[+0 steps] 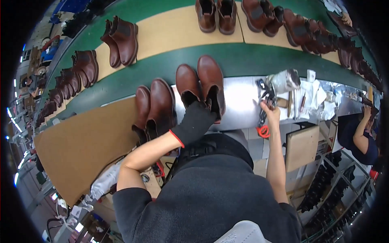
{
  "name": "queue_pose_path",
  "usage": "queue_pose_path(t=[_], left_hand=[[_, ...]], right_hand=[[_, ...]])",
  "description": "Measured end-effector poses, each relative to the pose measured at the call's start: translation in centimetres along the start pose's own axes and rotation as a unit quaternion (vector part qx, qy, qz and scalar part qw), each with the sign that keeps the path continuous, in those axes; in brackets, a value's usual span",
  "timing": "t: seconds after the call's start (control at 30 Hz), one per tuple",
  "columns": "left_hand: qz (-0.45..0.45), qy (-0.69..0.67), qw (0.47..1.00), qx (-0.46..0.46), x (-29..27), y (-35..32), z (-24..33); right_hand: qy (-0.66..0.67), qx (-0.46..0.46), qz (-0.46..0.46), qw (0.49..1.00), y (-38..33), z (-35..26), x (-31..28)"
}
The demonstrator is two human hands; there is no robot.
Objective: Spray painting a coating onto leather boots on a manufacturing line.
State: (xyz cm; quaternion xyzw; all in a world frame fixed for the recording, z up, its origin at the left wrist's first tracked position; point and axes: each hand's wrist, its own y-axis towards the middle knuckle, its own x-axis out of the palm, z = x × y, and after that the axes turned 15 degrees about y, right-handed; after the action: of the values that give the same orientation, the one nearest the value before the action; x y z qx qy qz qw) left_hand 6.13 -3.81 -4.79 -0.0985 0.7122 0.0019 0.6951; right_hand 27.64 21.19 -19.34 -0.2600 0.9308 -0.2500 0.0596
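Note:
A pair of brown leather ankle boots point(210, 75) stands in front of me, toes pointing away, on the edge of the metal-topped bench point(242, 99). My left hand point(193, 123), in a black glove with a red cuff, is closed at the boots' top openings; its fingertips are partly hidden. To its left stands another brown pair point(161, 99). My bare right hand point(271, 114) is closed around the handle part of what looks like a spray gun point(265, 90), with a stained grey cup point(285, 81) beside it. A red coil point(263, 131) hangs just below that hand.
Across the bench runs a green belt point(162, 60) with tan boards carrying several boots point(121, 39). Brown board point(81, 146) lies left. Tools and crumpled white paper point(319, 96) lie right, near a small brush-like tool point(302, 101). Another person point(358, 133) works far right.

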Motion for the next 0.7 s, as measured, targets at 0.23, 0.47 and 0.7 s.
queue_pose_path(t=[0.23,0.47,0.7], left_hand=[[0.108,-0.382,0.896,-0.201,-2.2,-4.8,0.6],[0.344,-0.642,0.559,-0.396,6.7,-9.6,-2.2],[0.189,-0.823,0.313,-0.434,11.9,-8.8,-0.9]], right_hand=[[-0.046,-0.038,-0.011,0.998,-2.9,-0.2,-1.9],[-0.246,-0.083,0.045,0.965,-9.6,-4.1,-1.8],[-0.193,-0.115,-0.109,0.968,-9.4,-7.3,7.7]])
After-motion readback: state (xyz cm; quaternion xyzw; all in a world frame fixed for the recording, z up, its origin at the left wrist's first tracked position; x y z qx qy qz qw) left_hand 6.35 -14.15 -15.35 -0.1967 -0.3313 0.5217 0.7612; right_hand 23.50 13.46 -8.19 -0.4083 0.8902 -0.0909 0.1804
